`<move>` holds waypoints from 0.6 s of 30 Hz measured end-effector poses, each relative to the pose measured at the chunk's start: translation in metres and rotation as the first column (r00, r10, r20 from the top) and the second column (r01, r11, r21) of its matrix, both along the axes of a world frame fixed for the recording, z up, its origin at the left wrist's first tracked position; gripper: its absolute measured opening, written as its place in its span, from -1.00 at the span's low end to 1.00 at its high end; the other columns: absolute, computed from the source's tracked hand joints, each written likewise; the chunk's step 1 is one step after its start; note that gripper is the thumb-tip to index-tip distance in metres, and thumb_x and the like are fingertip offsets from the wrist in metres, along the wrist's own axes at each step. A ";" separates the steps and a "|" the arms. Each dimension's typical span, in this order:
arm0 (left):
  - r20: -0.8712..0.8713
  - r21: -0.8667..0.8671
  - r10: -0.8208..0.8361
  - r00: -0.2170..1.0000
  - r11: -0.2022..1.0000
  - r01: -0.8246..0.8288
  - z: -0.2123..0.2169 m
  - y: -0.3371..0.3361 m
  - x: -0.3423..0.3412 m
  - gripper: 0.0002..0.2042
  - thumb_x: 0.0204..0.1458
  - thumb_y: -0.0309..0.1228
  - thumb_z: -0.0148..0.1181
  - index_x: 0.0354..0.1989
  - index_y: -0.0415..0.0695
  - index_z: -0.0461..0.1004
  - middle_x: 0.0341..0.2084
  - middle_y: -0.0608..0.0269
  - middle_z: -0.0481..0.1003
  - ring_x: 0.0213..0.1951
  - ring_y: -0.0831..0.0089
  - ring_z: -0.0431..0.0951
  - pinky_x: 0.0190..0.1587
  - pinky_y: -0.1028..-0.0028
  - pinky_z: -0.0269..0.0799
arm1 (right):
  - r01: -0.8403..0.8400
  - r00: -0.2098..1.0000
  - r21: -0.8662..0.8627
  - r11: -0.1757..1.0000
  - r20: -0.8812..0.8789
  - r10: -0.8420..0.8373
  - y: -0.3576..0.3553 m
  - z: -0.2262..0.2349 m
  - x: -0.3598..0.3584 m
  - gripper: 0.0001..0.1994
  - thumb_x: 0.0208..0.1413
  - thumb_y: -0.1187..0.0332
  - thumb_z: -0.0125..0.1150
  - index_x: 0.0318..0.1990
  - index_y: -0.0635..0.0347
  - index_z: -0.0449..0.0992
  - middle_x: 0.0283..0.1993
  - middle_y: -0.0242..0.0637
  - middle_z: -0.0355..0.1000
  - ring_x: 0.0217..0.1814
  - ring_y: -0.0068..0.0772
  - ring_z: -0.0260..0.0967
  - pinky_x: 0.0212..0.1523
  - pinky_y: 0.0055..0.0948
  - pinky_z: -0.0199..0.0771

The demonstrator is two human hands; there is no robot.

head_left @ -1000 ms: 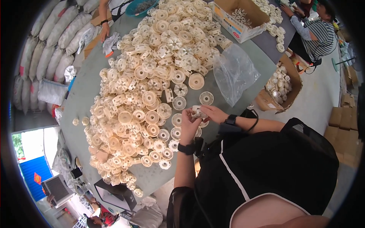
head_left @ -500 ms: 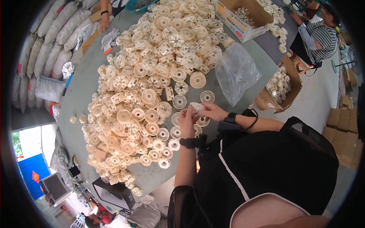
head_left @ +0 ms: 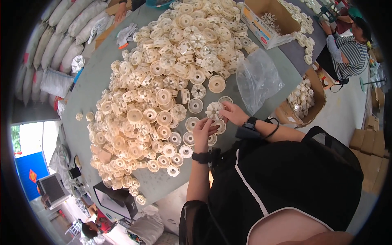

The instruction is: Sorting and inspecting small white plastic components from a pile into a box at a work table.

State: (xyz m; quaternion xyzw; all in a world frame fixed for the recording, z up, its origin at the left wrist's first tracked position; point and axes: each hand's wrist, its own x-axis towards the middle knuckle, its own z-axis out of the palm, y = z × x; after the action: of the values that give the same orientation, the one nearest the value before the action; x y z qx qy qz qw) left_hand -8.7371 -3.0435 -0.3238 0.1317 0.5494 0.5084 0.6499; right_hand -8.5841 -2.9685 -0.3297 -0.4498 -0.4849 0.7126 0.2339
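Note:
A big heap of cream plastic wheel-shaped parts covers the grey-green table. Both my hands meet at the table's near edge over one round cream wheel part. My right hand grips its right side with the fingers curled. My left hand holds it from below, fingertips on its lower edge. Single wheel discs lie flat around the hands.
A crumpled clear plastic bag lies right of my hands. A cardboard box stands at the back, another box with parts sits below the table edge. A person in a striped shirt sits at the far right. White sacks are stacked left.
Both hands have stayed together on the wheel part and shifted slightly along the table edge. The part has turned so its spoked face shows.

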 end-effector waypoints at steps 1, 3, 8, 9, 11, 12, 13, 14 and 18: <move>0.011 -0.001 0.080 0.997 0.997 -0.080 0.006 -0.003 -0.002 -0.74 -0.02 -0.39 0.08 -0.20 -0.28 0.30 -0.42 0.12 0.46 -0.48 0.39 0.53 -0.48 0.59 0.46 | -0.017 1.000 -0.001 1.000 0.000 0.017 0.001 -0.002 0.002 -0.71 0.03 0.35 0.00 -0.11 0.29 0.29 -0.39 -0.33 0.36 -0.55 -0.61 0.31 -0.56 -0.64 0.36; 0.014 -0.008 0.204 0.979 0.979 -0.204 0.004 -0.014 -0.008 -0.74 0.00 -0.37 0.05 -0.20 -0.28 0.32 -0.41 0.09 0.46 -0.48 0.39 0.53 -0.47 0.59 0.46 | 0.110 0.986 0.046 0.993 0.121 -0.115 0.002 -0.005 0.003 -0.73 0.02 0.33 -0.01 -0.16 0.30 0.32 -0.47 -0.38 0.34 -0.60 -0.63 0.24 -0.57 -0.63 0.33; -0.060 0.037 0.169 0.984 0.985 -0.167 -0.012 -0.040 -0.009 -0.77 -0.02 -0.37 0.06 -0.24 -0.26 0.36 -0.41 0.16 0.46 -0.42 0.44 0.51 -0.39 0.56 0.44 | -0.111 0.950 -0.136 0.985 0.277 0.145 0.005 -0.018 0.015 -0.70 -0.02 0.36 0.00 -0.12 0.29 0.33 -0.44 -0.38 0.34 -0.56 -0.62 0.24 -0.56 -0.61 0.30; -0.173 0.068 0.078 0.982 0.995 -0.067 -0.009 -0.041 -0.004 -0.75 -0.04 -0.38 0.09 -0.22 -0.27 0.36 -0.38 0.17 0.46 -0.36 0.50 0.49 -0.37 0.58 0.41 | -0.139 0.970 -0.175 0.975 0.174 0.170 -0.004 -0.014 0.011 -0.66 -0.01 0.37 0.01 -0.04 0.27 0.28 -0.44 -0.40 0.34 -0.57 -0.65 0.23 -0.57 -0.63 0.29; -0.380 0.117 0.125 0.916 0.989 -0.086 -0.024 -0.047 0.013 -0.70 -0.08 -0.41 0.13 -0.17 -0.29 0.35 -0.32 0.18 0.44 -0.30 0.52 0.46 -0.31 0.57 0.39 | -0.222 0.968 -0.223 0.949 0.064 0.241 -0.018 -0.009 0.001 -0.60 -0.01 0.39 0.01 0.03 0.26 0.23 -0.43 -0.41 0.33 -0.58 -0.67 0.23 -0.57 -0.66 0.28; -0.358 0.196 0.198 0.912 0.971 -0.133 -0.029 -0.050 0.021 -0.68 -0.09 -0.43 0.13 -0.15 -0.29 0.34 -0.29 0.19 0.43 -0.27 0.51 0.45 -0.28 0.55 0.38 | -0.315 0.941 -0.207 0.926 0.060 0.334 -0.023 -0.009 -0.001 -0.58 -0.01 0.39 0.01 0.05 0.25 0.21 -0.42 -0.40 0.33 -0.57 -0.66 0.24 -0.54 -0.65 0.30; -0.336 0.272 0.272 0.902 0.945 -0.184 -0.033 -0.056 0.026 -0.65 -0.11 -0.44 0.14 -0.12 -0.30 0.34 -0.26 0.20 0.43 -0.24 0.50 0.43 -0.24 0.54 0.37 | -0.410 0.902 -0.192 0.891 0.055 0.427 -0.026 -0.008 -0.004 -0.57 -0.01 0.39 0.01 0.07 0.25 0.19 -0.41 -0.39 0.32 -0.56 -0.65 0.24 -0.51 -0.64 0.32; -0.337 0.264 0.310 0.889 0.938 -0.227 -0.038 -0.064 0.029 -0.65 -0.11 -0.44 0.14 -0.12 -0.30 0.34 -0.26 0.20 0.43 -0.24 0.50 0.43 -0.24 0.54 0.37 | -0.563 0.808 -0.222 0.796 0.055 0.586 -0.020 -0.004 -0.006 -0.55 -0.01 0.43 0.02 0.08 0.25 0.18 -0.32 -0.38 0.34 -0.46 -0.66 0.28 -0.43 -0.65 0.33; -0.603 0.187 0.278 0.747 0.960 -0.207 -0.028 -0.082 0.052 -0.64 -0.14 -0.44 0.14 -0.11 -0.26 0.35 -0.24 0.11 0.44 -0.23 0.35 0.46 -0.17 0.47 0.35 | -0.702 0.693 -0.148 0.697 0.087 0.716 -0.019 -0.012 0.004 -0.55 -0.03 0.50 0.03 0.08 0.27 0.17 -0.21 -0.37 0.34 -0.30 -0.68 0.30 -0.32 -0.65 0.33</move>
State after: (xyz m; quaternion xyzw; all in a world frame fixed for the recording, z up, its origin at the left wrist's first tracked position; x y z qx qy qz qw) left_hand -8.6853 -3.1258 -0.3523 0.2547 0.7173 0.5449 0.3517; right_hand -8.5799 -2.9871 -0.3421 -0.2871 -0.5985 0.7388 -0.1167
